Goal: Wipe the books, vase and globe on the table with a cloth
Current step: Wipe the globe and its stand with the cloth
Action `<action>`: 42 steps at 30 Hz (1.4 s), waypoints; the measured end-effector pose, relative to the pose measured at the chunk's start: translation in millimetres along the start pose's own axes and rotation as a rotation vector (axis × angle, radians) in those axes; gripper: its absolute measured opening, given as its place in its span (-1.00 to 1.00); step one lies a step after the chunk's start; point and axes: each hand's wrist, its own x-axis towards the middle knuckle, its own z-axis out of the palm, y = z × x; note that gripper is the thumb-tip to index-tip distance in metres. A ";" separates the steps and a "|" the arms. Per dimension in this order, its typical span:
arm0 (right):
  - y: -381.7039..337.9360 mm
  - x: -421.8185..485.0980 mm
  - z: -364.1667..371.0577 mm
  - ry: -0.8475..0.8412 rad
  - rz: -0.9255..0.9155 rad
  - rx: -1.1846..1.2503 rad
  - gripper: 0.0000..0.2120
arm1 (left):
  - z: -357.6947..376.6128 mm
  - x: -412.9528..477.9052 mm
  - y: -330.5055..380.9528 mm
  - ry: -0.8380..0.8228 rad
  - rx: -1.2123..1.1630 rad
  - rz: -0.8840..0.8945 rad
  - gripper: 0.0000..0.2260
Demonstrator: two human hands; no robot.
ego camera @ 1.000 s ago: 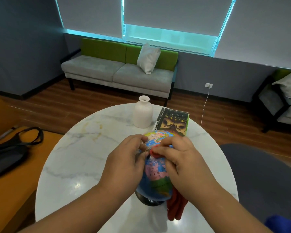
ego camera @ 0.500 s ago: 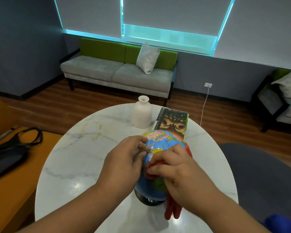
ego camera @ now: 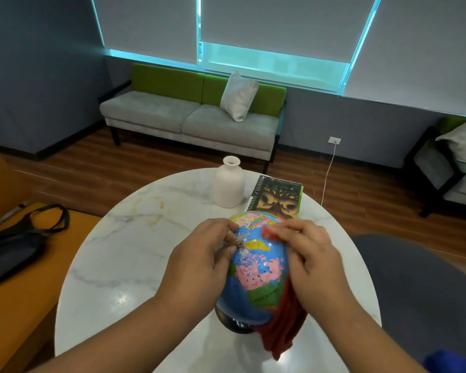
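Near the counter's front edge, the globe had the cloth swept over to its upper right by the gripping right hand, while the left hand pinched its top pin, so wiping progressed.

On the round marble table a globe stands on a dark base. The left hand pinches the metal fitting at the globe's top. The right hand holds a red cloth against the globe's upper right side, and the cloth's end hangs down beside the base. Behind the globe stand a white vase and, just right of it, a book lying flat
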 end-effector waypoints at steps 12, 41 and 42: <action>7.2 2.6 -6.2 0.018 0.258 0.034 -0.61 | 3.2 1.8 10.1 0.040 -0.120 -0.135 -0.81; -31.8 74.7 -4.7 -0.658 -0.165 -0.220 -0.68 | -1.7 3.3 10.4 -0.118 -0.138 -0.034 -0.69; -30.7 74.8 -7.5 -0.685 -0.187 -0.181 -0.70 | -2.4 3.6 11.4 -0.122 -0.132 -0.033 -0.65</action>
